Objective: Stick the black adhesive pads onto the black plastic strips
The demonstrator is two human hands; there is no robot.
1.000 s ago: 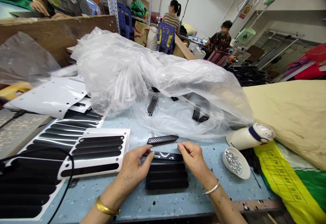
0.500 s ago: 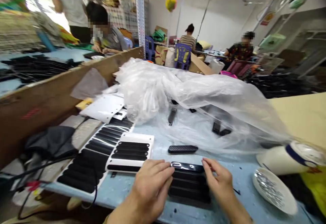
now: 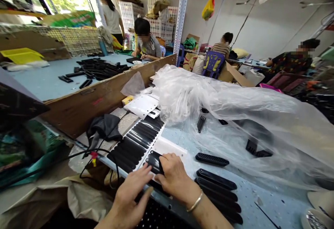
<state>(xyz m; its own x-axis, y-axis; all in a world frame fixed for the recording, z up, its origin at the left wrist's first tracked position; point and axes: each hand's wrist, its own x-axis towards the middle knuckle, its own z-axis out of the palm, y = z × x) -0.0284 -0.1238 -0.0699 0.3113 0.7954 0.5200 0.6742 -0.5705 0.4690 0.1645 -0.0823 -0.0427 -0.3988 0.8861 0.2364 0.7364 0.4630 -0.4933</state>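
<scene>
My right hand (image 3: 174, 177), with a silver bracelet on the wrist, lies on top of a small white panel with black slats (image 3: 169, 148). Its fingers curl over the slats at the panel's near left end. My left hand (image 3: 130, 196) reaches in from below, fingers stretched out flat, with the tips touching the same panel's near edge. To the right lies a stack of black oblong strips (image 3: 217, 183), with a perforated black insert (image 3: 212, 159) just beyond it. A long white panel with many black slats (image 3: 137, 139) lies to the left of the small one.
A big crumpled clear plastic bag (image 3: 235, 107) with black parts under it covers the table's far side. Black cables (image 3: 99, 150) and a dark cloth (image 3: 104, 126) lie at the left. A brown board (image 3: 104, 93) walls off another table. Several people work in the background.
Both hands have left the glossy black strip on the stack and moved left onto the small white slatted panel. The view has swung left and up.
</scene>
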